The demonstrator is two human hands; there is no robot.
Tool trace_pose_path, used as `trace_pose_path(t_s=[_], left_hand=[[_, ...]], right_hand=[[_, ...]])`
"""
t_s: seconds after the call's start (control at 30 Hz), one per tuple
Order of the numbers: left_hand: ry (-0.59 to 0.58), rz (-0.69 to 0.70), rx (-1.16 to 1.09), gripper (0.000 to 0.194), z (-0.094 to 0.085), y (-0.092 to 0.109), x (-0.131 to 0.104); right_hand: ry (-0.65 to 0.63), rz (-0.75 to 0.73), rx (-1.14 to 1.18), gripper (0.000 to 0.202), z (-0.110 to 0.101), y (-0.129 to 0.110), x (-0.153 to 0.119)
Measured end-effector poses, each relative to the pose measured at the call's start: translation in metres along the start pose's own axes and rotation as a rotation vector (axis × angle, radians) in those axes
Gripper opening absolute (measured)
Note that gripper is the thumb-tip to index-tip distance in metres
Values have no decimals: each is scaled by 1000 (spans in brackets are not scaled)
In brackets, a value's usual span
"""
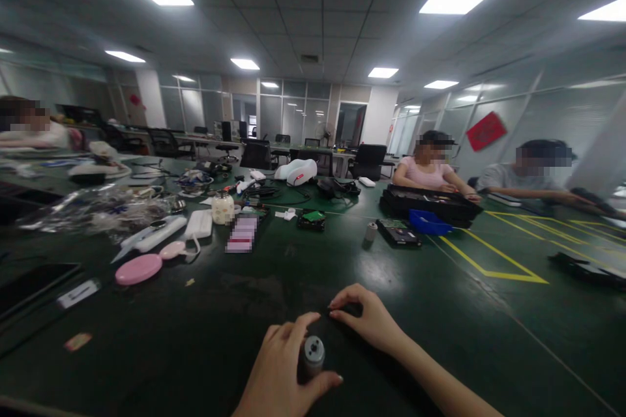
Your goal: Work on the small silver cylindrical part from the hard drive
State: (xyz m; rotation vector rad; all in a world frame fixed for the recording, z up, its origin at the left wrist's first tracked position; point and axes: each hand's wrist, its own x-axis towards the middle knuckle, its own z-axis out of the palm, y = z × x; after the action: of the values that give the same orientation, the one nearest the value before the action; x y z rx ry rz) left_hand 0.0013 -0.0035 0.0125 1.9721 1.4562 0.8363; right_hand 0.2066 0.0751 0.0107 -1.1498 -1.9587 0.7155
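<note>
A small grey metal cylinder (313,355) with dark holes in its top stands upright on the dark green table (274,280). My left hand (288,365) curves around its left side, with the thumb and index finger apart; whether the fingers touch it is hard to tell. Just beyond and to the right is my right hand (369,322), its thumb and index fingertips close together at a tiny dark thing (329,309) that is too small to make out.
Another metal cylinder (370,231) stands beside a hard drive (398,232). A blue bin (429,222) lies by a black case (430,203), near a person in pink. At left are a pink round object (139,270), a white power bank (198,225) and plastic bags (112,208).
</note>
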Motion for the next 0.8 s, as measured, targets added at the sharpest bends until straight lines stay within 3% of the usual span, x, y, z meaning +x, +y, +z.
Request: trace_pose_path(t_s=[0.3,0.57,0.8], left_hand=[[4,-4,-4,71,1,0,1],[43,30,-6,71,5,-5,1],[63,46,-33,67,8,-8,2]], right_hand=[[13,27,54,9,1,-9,-3],[51,-59,282,19,14,-49,-20],[1,-110,203,3,27,-63,-30]])
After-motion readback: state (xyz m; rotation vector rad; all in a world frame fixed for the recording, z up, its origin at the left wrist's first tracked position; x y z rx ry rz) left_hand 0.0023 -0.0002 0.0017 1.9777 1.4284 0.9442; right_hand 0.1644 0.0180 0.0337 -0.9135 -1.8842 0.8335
